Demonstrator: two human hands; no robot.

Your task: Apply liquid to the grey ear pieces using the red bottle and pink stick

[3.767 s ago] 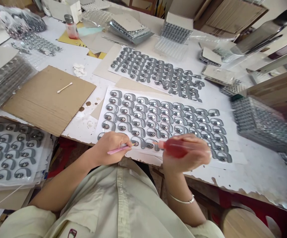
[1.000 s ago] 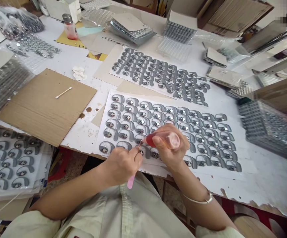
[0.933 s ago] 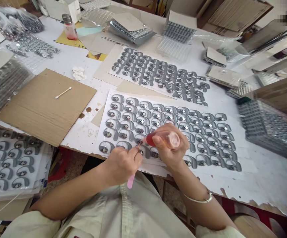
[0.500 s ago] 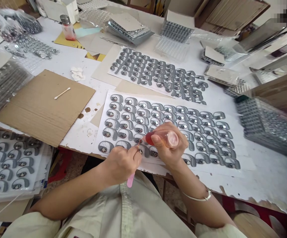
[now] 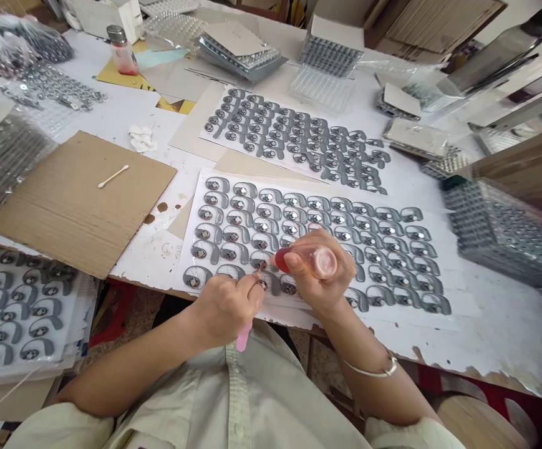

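My left hand [image 5: 226, 308] is closed around a thin tool with a pink handle [image 5: 243, 338]; its fine tip points at a small round metal piece in the lower left of the near sheet. My right hand [image 5: 333, 284] grips a small clear squeeze bottle [image 5: 310, 260] of red liquid, tilted with its nozzle towards that same piece. Red shows on the piece between the two tips; whether either touches it I cannot tell. The white sheet [image 5: 190, 249] carries rows of grey curved pieces with shiny round centres.
Behind lies a second sheet of similar pieces [image 5: 275, 125]. On the left, a cotton swab [image 5: 113, 176] rests on brown cardboard [image 5: 65, 206]. A glass jar with red liquid [image 5: 123, 53] stands farther back. Stacked trays [image 5: 499, 231] are at the right.
The whole view has shifted slightly, so the table things appear a little further left. Both hands keep nearly the same pose, still holding the pink-handled tool and the squeeze bottle.
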